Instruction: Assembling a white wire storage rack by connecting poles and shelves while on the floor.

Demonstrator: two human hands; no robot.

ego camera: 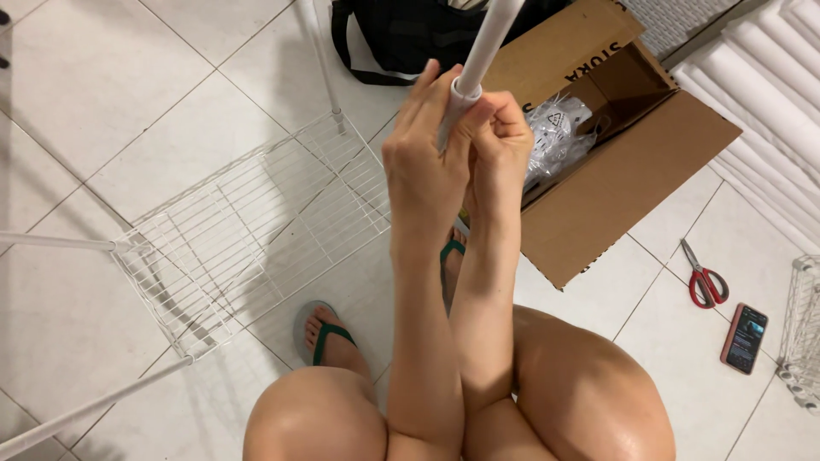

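Both my hands are raised in front of me around a thin white metal pole (494,34) that runs up out of the top of the view. My left hand (424,162) wraps the pole's lower end from the left. My right hand (500,137) pinches the same end from the right, at a white ring-shaped fitting (465,89) on the pole. A white wire shelf (248,230) with thin white legs lies on its side on the tiled floor to my left.
An open cardboard box (615,171) with clear plastic bags of parts inside sits right of my hands. A black bag (410,34) lies behind. Red-handled scissors (705,277) and a phone (744,338) rest on the floor at right. Another wire shelf (803,324) shows at the right edge.
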